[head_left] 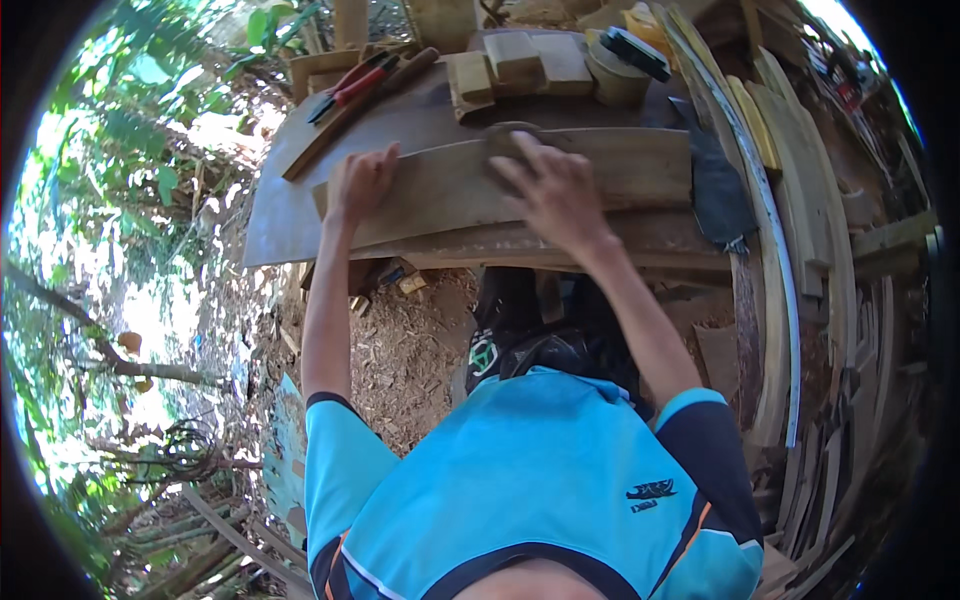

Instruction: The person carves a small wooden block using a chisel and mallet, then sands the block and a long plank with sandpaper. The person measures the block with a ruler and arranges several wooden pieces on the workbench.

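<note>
A long wooden board (435, 192) lies crosswise on the worktable (285, 215) in front of me. Curled over its left end is my left hand (362, 182), which grips the board. My right hand (555, 190) presses on the board near its middle, fingers spread and slightly blurred. Beneath those fingers is a dark flat piece (497, 150) that looks like sandpaper; much of it is hidden by the hand. At the board's right end lies a dark grey cloth (722, 190) with a frayed edge.
Behind the board are red-handled pliers (362, 84), a wooden stick (350, 122), several wood blocks (515, 62) and a black-and-pale object (636, 52) on a round container. Long wooden strips (770, 240) crowd the right side. Shavings cover the ground (405, 370); plants grow at left.
</note>
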{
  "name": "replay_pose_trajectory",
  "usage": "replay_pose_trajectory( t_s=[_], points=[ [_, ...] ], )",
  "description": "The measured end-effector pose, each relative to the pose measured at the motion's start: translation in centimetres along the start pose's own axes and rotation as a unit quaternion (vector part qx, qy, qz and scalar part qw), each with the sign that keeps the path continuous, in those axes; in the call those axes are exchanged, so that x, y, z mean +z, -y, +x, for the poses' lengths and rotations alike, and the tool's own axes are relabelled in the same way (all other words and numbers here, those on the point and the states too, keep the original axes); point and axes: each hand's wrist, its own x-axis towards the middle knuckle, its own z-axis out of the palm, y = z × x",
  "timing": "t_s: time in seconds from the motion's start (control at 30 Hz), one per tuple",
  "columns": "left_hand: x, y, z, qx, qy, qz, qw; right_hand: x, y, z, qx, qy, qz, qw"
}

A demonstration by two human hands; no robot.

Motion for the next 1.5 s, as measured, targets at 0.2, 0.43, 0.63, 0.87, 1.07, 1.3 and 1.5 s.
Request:
replay_pose_trajectory(
  t_s=[0.2,0.43,0.63,0.87,1.07,1.3,1.5],
  points=[
    [1.5,0.3,0.1,-0.028,0.034,0.011,0.999,0.5,-5.2,-3.1,0.040,-0.007,0.024,0.999],
    [2.7,0.5,-0.1,0.010,-0.105,-0.006,0.994,1.0,-4.9,-3.2,0.051,0.020,0.001,0.999],
    [2.4,2.7,-1.9,0.010,-0.068,-0.004,0.998,0.7,-4.9,-2.4,0.045,0.071,0.016,0.996],
    [0.7,7.9,-8.7,-0.151,-0.035,-0.034,0.987,3.3,4.6,1.9,-0.007,0.077,0.210,0.975],
    [0.8,7.2,-8.5,-0.156,-0.044,-0.029,0.986,7.3,7.3,7.5,-0.140,0.061,0.351,0.924],
    [0.8,7.1,-8.8,-0.164,-0.066,-0.029,0.984,5.4,7.5,8.3,-0.224,0.151,0.358,0.894],
    [1.0,7.1,-8.6,-0.159,-0.066,-0.036,0.984,7.7,7.0,8.1,-0.209,0.091,0.367,0.902]
  ],
)
